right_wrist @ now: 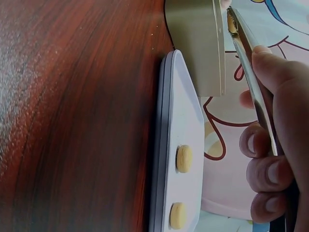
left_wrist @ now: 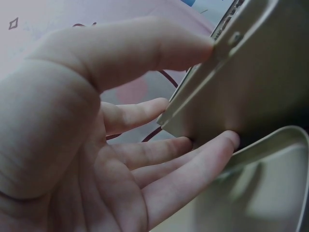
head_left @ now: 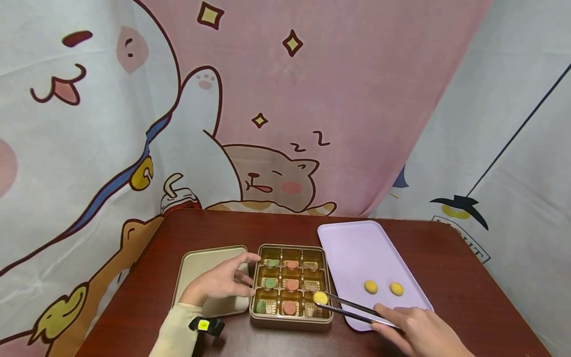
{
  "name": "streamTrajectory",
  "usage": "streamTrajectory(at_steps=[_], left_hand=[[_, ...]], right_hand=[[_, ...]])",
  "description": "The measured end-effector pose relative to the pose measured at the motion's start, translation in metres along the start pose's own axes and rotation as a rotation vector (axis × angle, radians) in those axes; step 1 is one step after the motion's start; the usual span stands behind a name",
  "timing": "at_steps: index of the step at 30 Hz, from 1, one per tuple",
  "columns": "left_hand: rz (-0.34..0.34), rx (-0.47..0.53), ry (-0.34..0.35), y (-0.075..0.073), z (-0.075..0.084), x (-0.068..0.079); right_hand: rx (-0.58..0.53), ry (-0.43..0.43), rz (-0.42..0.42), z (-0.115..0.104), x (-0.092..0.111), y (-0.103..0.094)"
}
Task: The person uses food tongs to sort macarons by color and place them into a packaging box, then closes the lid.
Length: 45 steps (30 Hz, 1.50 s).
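My right hand [head_left: 417, 327] grips metal tongs [head_left: 357, 311], whose tips pinch a round yellow cookie [head_left: 320, 298] over the near right compartment of a gold tin [head_left: 292, 325]. In the right wrist view the tongs [right_wrist: 253, 82] slant up to that cookie [right_wrist: 232, 23]. The left hand [head_left: 223, 280] touches the tin's left side, fingertips against its wall [left_wrist: 251, 77], without curling round it. Green cookies [head_left: 270, 283] lie in the tin's left column and pink cookies [head_left: 292, 284] in the middle column. Two more yellow cookies [head_left: 371, 286] rest on a lilac tray [head_left: 357, 248].
The tin's lid [head_left: 200, 263] lies left of the tin, partly under the left forearm. The lilac tray stands close along the tin's right side. All of it is on a dark red wooden table [head_left: 285, 228], with a printed cloth [head_left: 357, 99] hanging behind.
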State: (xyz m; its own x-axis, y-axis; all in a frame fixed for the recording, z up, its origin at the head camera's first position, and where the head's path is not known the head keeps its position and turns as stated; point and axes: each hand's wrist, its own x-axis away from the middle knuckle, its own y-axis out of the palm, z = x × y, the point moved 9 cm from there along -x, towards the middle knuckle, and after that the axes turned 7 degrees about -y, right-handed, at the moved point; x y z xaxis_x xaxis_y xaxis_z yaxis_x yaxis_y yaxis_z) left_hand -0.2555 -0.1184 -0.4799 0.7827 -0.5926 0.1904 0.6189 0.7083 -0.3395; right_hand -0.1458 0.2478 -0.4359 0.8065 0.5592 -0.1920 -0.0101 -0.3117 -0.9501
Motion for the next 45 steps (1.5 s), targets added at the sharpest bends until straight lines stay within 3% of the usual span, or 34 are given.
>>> streamTrajectory(at_steps=[3,9,18,29,38,45], left_hand=[[-0.001,0.002,0.000,0.000,0.000,0.000],[0.003,0.001,-0.003,0.000,0.001,0.000],[-0.001,0.008,-0.002,0.001,0.001,0.000],[-0.001,0.016,0.002,0.000,0.002,0.000],[-0.002,0.011,0.002,0.000,0.002,0.000],[0.003,0.007,-0.007,0.000,0.000,0.000]], right_hand=[[0.043,-0.008,-0.001,0.000,0.000,-0.001],[0.102,0.057,-0.058,0.005,0.001,0.001],[0.055,0.103,-0.108,0.012,0.004,0.006],[0.112,0.127,-0.061,0.018,0.008,0.002],[0.109,0.265,-0.081,0.038,0.018,0.004],[0.121,0.269,-0.034,0.048,0.026,-0.001]])
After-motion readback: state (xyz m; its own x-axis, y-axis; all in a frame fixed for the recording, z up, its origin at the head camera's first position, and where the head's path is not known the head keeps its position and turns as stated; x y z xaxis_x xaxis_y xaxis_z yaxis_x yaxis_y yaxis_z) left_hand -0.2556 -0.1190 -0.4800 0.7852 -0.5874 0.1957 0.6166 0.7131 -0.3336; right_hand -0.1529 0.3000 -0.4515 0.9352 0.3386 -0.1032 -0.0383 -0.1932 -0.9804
